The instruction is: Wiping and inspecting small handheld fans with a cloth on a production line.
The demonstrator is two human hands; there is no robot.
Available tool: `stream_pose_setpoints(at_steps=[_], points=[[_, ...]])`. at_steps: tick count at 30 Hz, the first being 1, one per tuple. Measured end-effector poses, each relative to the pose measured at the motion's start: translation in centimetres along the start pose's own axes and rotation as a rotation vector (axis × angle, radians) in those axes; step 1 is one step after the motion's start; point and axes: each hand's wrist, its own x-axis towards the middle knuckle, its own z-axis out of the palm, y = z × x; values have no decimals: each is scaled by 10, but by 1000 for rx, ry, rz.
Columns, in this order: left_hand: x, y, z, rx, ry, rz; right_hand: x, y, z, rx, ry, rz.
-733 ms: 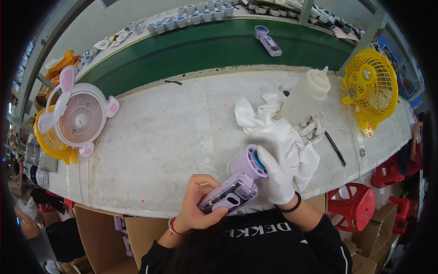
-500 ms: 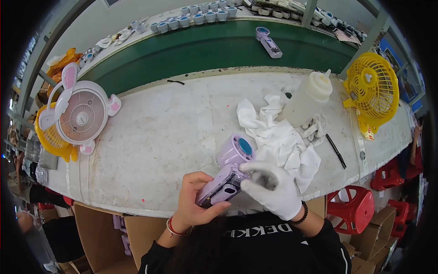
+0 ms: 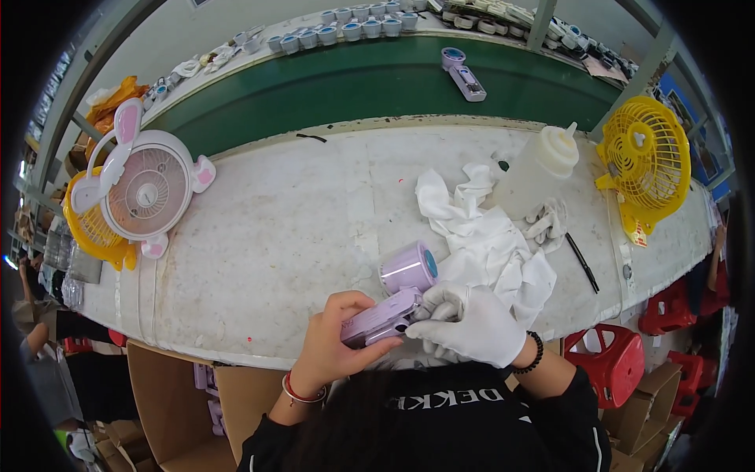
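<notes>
A light purple handheld fan [image 3: 409, 268], with a round drum-shaped head and a blue disc on one end, is held over the near edge of the table. My bare left hand [image 3: 333, 340] wraps round its handle, thumb underneath and fingers on top. My right hand [image 3: 481, 324], in a white glove, has its fingers curled and pinched against the handle close to the head. Its fingertips hide part of the handle's dark inner side. A crumpled white cloth [image 3: 476, 236] lies just beyond my right hand.
A white squeeze bottle [image 3: 535, 173], a spare glove [image 3: 546, 223] and a black pen [image 3: 582, 263] lie right. A yellow fan [image 3: 645, 161] stands far right, a rabbit-eared fan [image 3: 149, 189] left. Another purple fan [image 3: 464, 75] rests on the green belt [image 3: 354, 86]. An open carton [image 3: 169, 401] stands below.
The handheld fan has turned in my hands, so its open inner side shows less and its head faces more to the right. My right fingers have closed in on the handle.
</notes>
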Motion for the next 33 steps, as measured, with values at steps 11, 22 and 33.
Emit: stream_pose_setpoints(at_steps=[11,22,33], points=[[-1,1,5,-203,-130,-143,-1,21,-7,-366,286,-464],[-1,7,1,-802,-75,-411,15,56,-45,-191,485,-655],[3,16,12,-1279,-260,-539,31,27,-3,538,194,-533]])
